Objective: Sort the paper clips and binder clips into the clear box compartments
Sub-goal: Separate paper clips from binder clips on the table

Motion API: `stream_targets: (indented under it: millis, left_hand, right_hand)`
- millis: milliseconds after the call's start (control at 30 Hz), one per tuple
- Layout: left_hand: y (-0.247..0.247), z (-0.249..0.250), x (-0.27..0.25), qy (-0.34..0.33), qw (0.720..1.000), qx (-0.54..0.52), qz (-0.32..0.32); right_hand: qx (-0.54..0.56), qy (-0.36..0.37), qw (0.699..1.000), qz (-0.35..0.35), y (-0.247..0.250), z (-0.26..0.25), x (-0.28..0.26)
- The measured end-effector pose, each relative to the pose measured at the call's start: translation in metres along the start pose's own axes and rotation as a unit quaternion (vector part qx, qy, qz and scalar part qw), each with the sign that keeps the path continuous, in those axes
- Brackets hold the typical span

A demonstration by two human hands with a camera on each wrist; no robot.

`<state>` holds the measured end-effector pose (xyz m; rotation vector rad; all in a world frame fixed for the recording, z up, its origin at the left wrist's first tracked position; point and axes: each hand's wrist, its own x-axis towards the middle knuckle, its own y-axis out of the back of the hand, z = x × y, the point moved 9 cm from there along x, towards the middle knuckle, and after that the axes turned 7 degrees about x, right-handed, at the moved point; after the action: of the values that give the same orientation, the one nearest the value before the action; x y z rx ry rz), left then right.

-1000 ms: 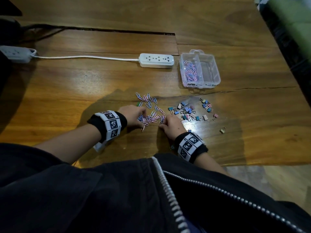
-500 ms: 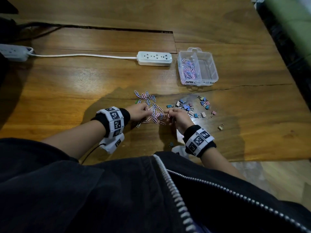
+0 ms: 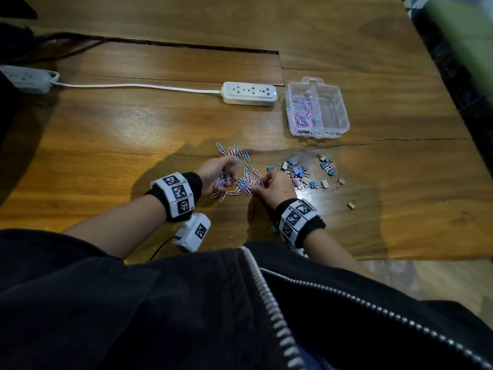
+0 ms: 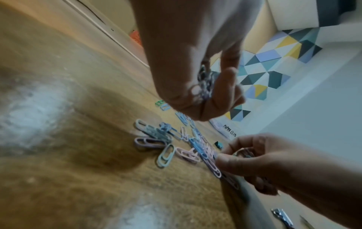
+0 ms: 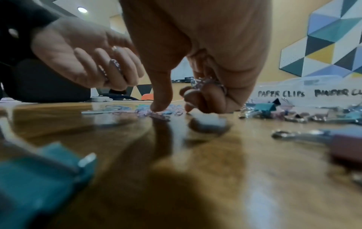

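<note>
Pastel paper clips lie in a loose heap on the wooden table, with more scattered behind. My left hand is lifted a little and grips a bunch of paper clips in its curled fingers. My right hand holds a bunch of clips in its curled fingers while the thumb presses on the heap. Binder clips lie to the right. The clear box stands behind them; its left compartment holds paper clips, its right one looks empty.
A white power strip with its cable lies left of the box, and a second strip sits at the far left. One brass-coloured binder clip lies apart at the right. A teal binder clip sits by my right wrist.
Both hands have gathered paper clips from the heap. The left hand has risen off the table with its bunch, and the right hand has closed in on the heap from the right.
</note>
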<state>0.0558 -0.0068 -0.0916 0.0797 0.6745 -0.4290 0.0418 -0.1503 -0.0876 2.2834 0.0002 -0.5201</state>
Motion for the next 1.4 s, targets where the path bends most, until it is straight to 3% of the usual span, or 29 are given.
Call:
stream_targets:
  millis: [200, 233, 333, 433, 500, 600, 733, 867, 933, 967, 1067, 1133, 1167, 1233, 1400]
  left_hand:
    - [0.006, -0.007, 0.003, 0.033, 0.977, 0.200, 0.074]
    - [0.007, -0.003, 0.005, 0.013, 0.959, 0.271, 0.088]
    - [0.002, 0.011, 0.004, -0.053, 0.868, 0.478, 0.123]
    - [-0.011, 0.016, 0.007, -0.083, 0.795, 0.589, 0.117]
    - [-0.020, 0.016, 0.011, -0.093, 0.757, 0.639, 0.099]
    - [-0.028, 0.015, 0.014, -0.098, 0.738, 0.663, 0.082]
    - [-0.034, 0.012, 0.013, -0.109, 0.728, 0.674, 0.068]
    - [-0.036, 0.012, 0.010, -0.134, 0.707, 0.692, 0.054]
    - [-0.032, 0.017, 0.009, -0.149, 0.729, 0.666, 0.052]
    - [-0.029, 0.019, 0.009, -0.151, 0.754, 0.638, 0.047]
    - [-0.018, 0.025, 0.011, -0.137, 0.863, 0.484, 0.035]
    - [-0.007, 0.020, 0.012, -0.078, 0.953, 0.293, 0.027]
    - [-0.005, 0.017, 0.011, -0.042, 0.980, 0.193, 0.020]
    - [-0.004, 0.014, 0.009, -0.010, 0.998, 0.064, 0.002]
    - [0.000, 0.009, 0.010, 0.008, 0.999, -0.040, 0.029]
  right_hand:
    - [0.011, 0.006, 0.999, -0.039, -0.011, -0.002, 0.003]
    - [0.015, 0.010, 0.999, -0.042, -0.012, -0.001, 0.003]
    - [0.048, 0.004, 0.998, -0.037, -0.005, 0.003, 0.002]
    - [0.131, -0.024, 0.991, -0.027, 0.003, 0.013, 0.001]
    - [0.232, -0.056, 0.970, -0.042, 0.003, 0.023, 0.000]
    - [0.377, -0.085, 0.919, -0.075, 0.003, 0.023, -0.005]
    - [0.446, -0.104, 0.885, -0.084, 0.003, 0.020, -0.006]
    - [0.402, -0.114, 0.901, -0.117, -0.003, 0.011, -0.013]
    - [0.345, -0.107, 0.926, -0.106, -0.001, 0.008, -0.017]
    - [0.290, -0.089, 0.948, -0.094, 0.001, 0.008, -0.016]
    - [0.097, -0.037, 0.990, -0.092, -0.006, 0.008, -0.015]
    - [0.016, -0.025, 0.996, -0.084, -0.011, 0.011, -0.015]
    - [-0.005, -0.015, 0.997, -0.072, -0.011, 0.009, -0.015]
    - [-0.021, 0.009, 0.998, -0.065, -0.011, 0.002, -0.014]
    - [-0.049, 0.032, 0.989, -0.139, -0.020, 0.000, -0.010]
